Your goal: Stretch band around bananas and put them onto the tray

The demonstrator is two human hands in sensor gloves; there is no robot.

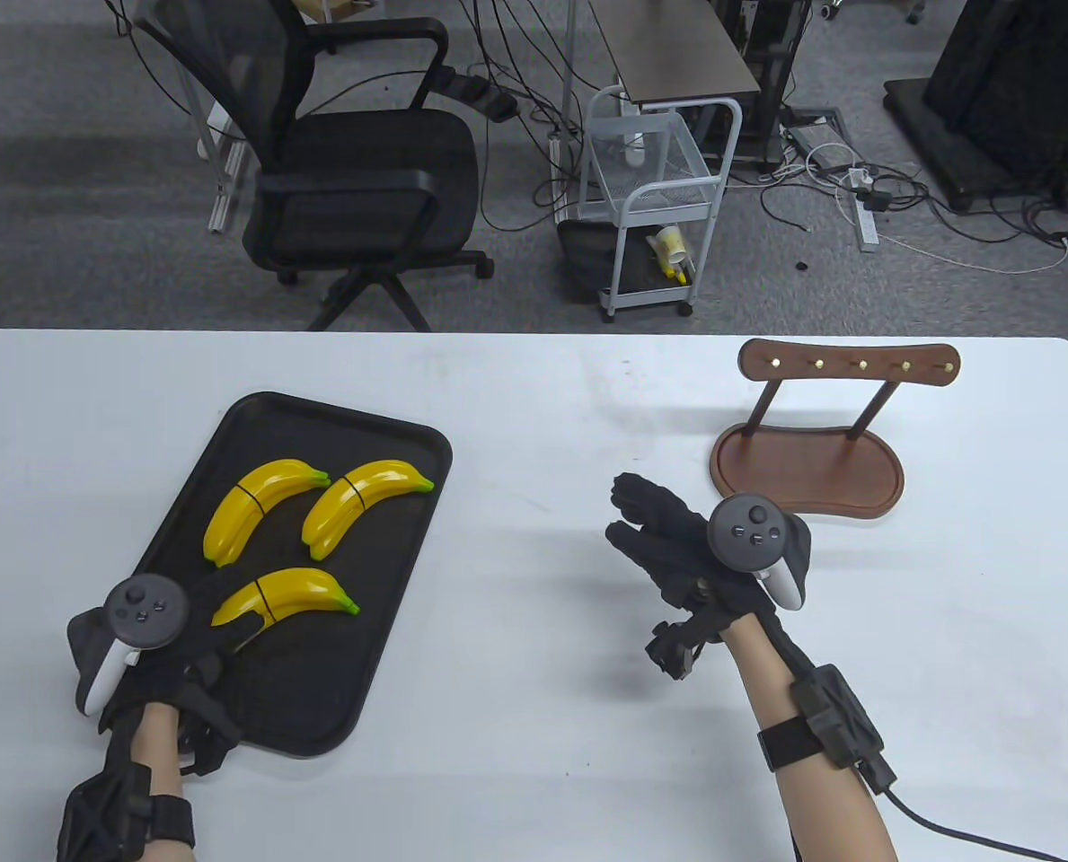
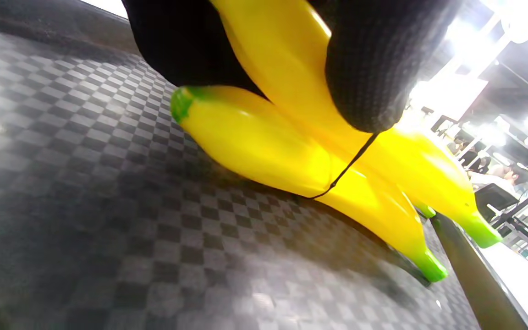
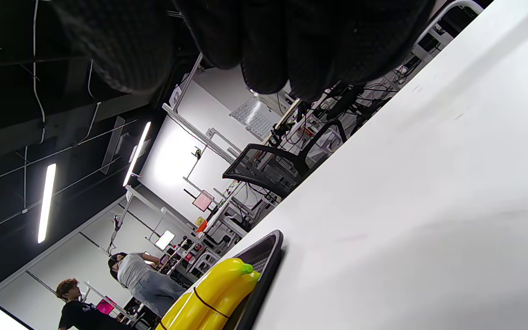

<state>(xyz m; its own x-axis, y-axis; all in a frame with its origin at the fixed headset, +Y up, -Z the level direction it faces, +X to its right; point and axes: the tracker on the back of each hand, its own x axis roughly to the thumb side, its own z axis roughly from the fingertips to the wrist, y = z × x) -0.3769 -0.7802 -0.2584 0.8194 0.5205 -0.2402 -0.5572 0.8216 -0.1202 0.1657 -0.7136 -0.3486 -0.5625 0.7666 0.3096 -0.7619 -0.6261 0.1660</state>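
Three pairs of yellow toy bananas lie on the black tray (image 1: 318, 691), each with a thin black band around it. My left hand (image 1: 228, 621) grips the left end of the nearest pair (image 1: 295, 594). In the left wrist view my gloved fingers (image 2: 374, 68) curl over that pair (image 2: 264, 146), which rests on the tray's checkered floor (image 2: 85, 206), and its band (image 2: 346, 169) runs out from under a fingertip. The other pairs (image 1: 260, 507) (image 1: 363, 503) lie farther back. My right hand (image 1: 628, 516) hovers over the bare table right of the tray, fingers relaxed and holding nothing.
A wooden hook stand (image 1: 807, 467) with an oval base sits at the back right of the white table (image 1: 534, 736). Beyond the far edge stand an office chair (image 1: 354, 180) and a white wire cart (image 1: 650, 206). In the right wrist view people stand far off.
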